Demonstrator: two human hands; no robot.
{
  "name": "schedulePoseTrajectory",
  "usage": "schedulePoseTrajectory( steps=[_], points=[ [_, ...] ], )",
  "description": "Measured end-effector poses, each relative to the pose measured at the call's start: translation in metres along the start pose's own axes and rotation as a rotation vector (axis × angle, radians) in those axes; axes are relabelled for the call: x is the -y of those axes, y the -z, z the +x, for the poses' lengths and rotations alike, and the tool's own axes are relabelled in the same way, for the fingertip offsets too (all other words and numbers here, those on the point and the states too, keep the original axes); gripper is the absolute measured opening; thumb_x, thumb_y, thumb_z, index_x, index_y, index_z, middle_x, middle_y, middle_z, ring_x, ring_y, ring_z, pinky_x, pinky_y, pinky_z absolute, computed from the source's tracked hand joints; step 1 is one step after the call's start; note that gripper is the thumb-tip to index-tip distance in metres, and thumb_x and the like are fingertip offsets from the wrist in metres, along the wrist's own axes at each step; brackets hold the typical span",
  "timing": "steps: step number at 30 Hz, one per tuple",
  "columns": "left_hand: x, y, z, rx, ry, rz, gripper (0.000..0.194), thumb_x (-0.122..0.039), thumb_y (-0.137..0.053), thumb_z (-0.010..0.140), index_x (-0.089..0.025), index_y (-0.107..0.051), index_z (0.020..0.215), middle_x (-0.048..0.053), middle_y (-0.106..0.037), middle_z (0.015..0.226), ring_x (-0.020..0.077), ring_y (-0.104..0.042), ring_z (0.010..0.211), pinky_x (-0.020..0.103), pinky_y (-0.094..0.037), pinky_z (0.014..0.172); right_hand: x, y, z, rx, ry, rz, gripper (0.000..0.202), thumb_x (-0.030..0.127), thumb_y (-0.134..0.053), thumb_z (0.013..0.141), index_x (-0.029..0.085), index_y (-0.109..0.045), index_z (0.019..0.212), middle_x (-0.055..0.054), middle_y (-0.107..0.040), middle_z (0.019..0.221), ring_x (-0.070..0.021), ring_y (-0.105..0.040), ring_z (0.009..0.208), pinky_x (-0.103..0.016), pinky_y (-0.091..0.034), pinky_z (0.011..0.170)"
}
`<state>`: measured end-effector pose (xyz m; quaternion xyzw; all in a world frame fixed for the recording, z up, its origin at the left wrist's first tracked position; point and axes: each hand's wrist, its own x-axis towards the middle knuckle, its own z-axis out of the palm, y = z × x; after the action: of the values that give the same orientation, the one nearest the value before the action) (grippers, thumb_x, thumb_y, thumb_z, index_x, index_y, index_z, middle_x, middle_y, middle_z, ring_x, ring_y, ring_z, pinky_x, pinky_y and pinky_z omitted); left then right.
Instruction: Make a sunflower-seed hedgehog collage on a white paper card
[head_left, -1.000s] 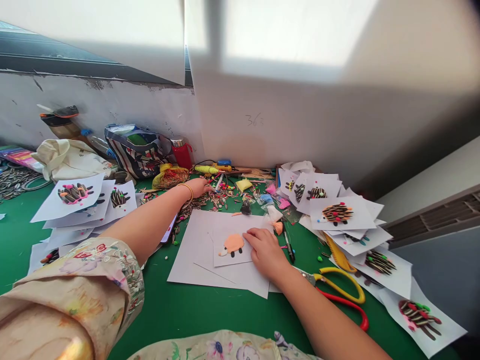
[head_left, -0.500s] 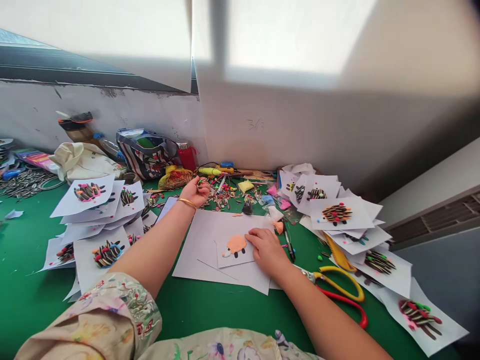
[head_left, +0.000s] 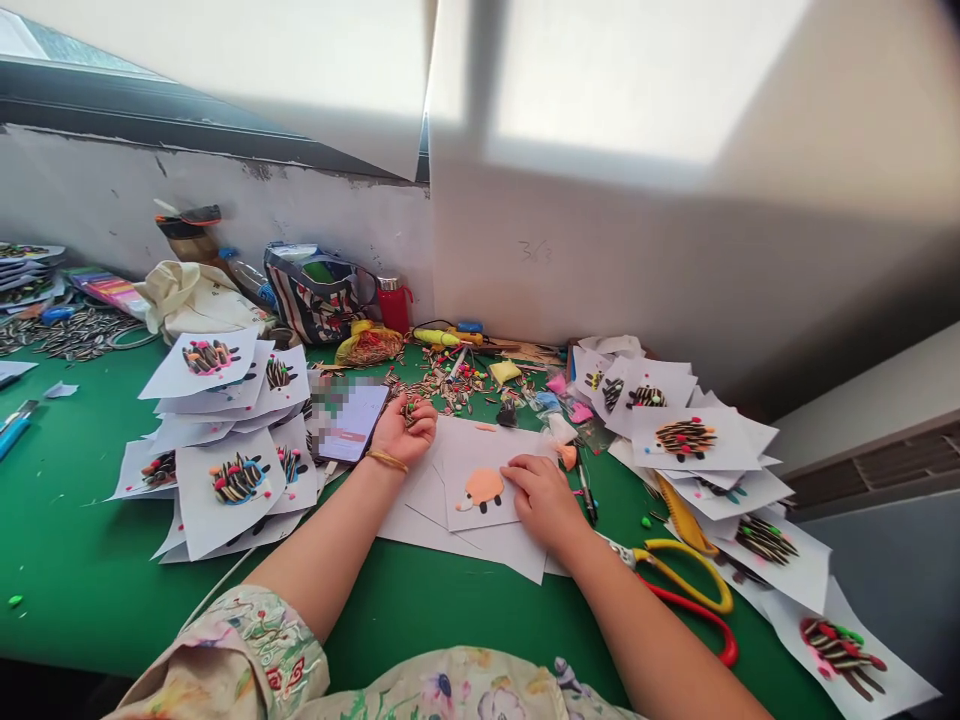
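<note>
My left hand is curled, palm up, around a small heap of striped sunflower seeds with coloured bits among them. It hovers beside the phone, over the left edge of the white sheets. My right hand lies with fingers stretched out on the right side of a small white card. On that card is a flat orange clay hedgehog with a pale snout, a dark eye and dark feet. Its back is bare of seeds.
Finished seed-hedgehog cards stand in a left stack and a right stack. Scissors with yellow and red handles lie by my right forearm. Loose seeds, clay packets, a red bottle and a striped bag are at the back.
My left hand has drawn back from the seed pile toward me, and seeds now show in its palm. The view has shifted left, uncovering the phone. My right hand stays on the card.
</note>
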<state>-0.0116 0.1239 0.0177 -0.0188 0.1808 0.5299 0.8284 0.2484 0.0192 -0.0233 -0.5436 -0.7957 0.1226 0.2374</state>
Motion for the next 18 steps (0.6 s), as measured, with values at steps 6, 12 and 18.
schedulePoseTrajectory(
  steps=[6, 12, 18],
  points=[
    [0.015, 0.009, -0.018, 0.027, 0.018, -0.092, 0.020, -0.020, -0.042, 0.097, -0.017, -0.047, 0.078, -0.001, -0.045, 0.068, 0.0069, -0.051, 0.053, 0.012, -0.032, 0.035, -0.001, -0.002, -0.001, -0.021, 0.037, -0.008, 0.041, 0.005, -0.047, 0.082, 0.022, -0.070, 0.112, -0.008, -0.064, 0.115, -0.0231, -0.054, 0.110, -0.043, -0.041, 0.097],
    [0.022, 0.011, -0.016, 0.020, 0.080, -0.143, 0.017, -0.019, -0.043, 0.096, -0.016, -0.052, 0.082, 0.003, -0.053, 0.076, 0.0089, -0.058, 0.063, 0.015, -0.049, 0.047, -0.003, -0.005, -0.001, -0.046, 0.058, 0.001, 0.040, 0.005, -0.045, 0.083, 0.022, -0.069, 0.111, -0.008, -0.065, 0.113, -0.0235, -0.055, 0.108, -0.043, -0.043, 0.095],
    [0.024, 0.013, -0.016, -0.013, 0.106, -0.123, 0.017, -0.016, -0.044, 0.094, -0.015, -0.053, 0.079, 0.005, -0.057, 0.078, 0.0100, -0.061, 0.066, 0.019, -0.055, 0.056, -0.002, -0.007, 0.000, -0.077, 0.049, 0.035, 0.036, 0.007, -0.045, 0.083, 0.021, -0.071, 0.105, -0.009, -0.065, 0.108, -0.0241, -0.057, 0.104, -0.043, -0.045, 0.092]
  ],
)
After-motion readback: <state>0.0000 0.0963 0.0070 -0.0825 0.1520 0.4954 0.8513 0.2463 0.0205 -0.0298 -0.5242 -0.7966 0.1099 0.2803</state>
